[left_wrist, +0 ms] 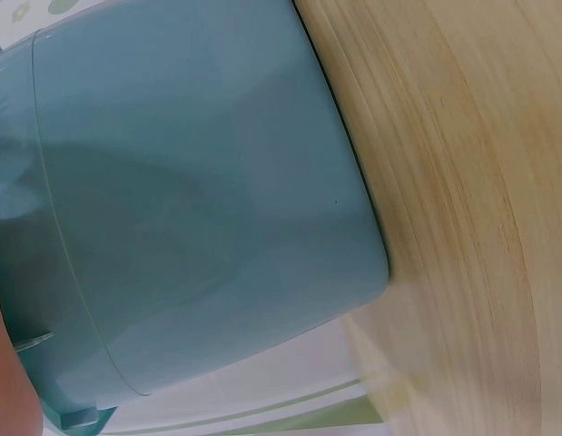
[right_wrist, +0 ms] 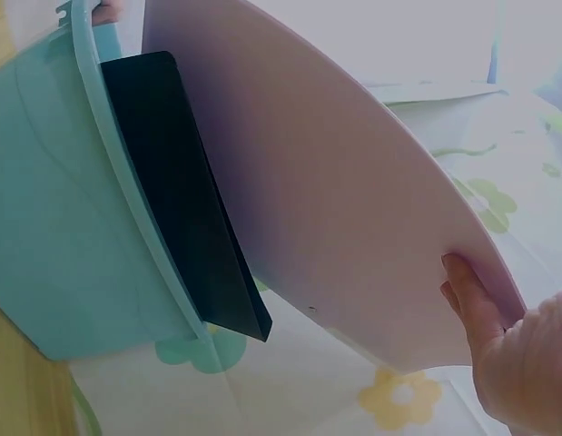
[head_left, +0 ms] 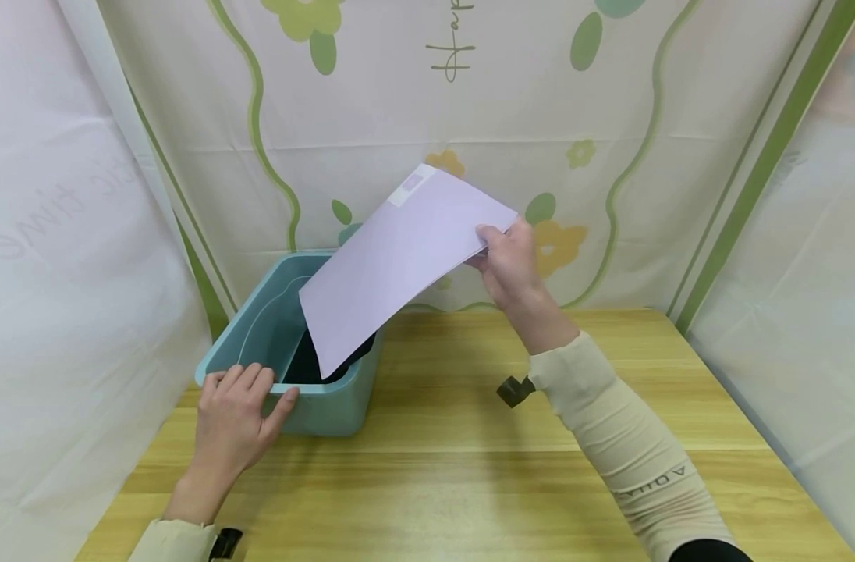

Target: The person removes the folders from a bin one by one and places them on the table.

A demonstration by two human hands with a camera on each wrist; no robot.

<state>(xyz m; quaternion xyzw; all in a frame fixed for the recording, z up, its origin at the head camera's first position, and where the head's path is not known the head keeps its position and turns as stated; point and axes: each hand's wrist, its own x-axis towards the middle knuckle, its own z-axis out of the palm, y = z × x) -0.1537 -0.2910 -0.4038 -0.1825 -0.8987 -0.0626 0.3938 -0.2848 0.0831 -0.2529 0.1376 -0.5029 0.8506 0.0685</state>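
My right hand [head_left: 509, 261] pinches one end of a thin, slightly bending lilac sheet [head_left: 406, 254], thumb on the upper face. A small white label marks the sheet's far corner, and its lower end slants over the blue-green plastic bin [head_left: 329, 414]. With fingers hooked over the near rim, my left hand [head_left: 236, 417] grips the bin. Inside it is a flat black item [head_left: 304, 361], partly covered by the sheet. In the right wrist view the black item [right_wrist: 185, 191] sticks out past the rim beside the lilac sheet [right_wrist: 326, 173]; its kind is unclear.
The bin stands at the left of a wood-grain table [head_left: 455, 484]. Patterned white fabric [head_left: 484, 101] rises behind the table and hangs at both sides. A black wrist-camera piece [head_left: 515, 391] projects from the right sleeve.
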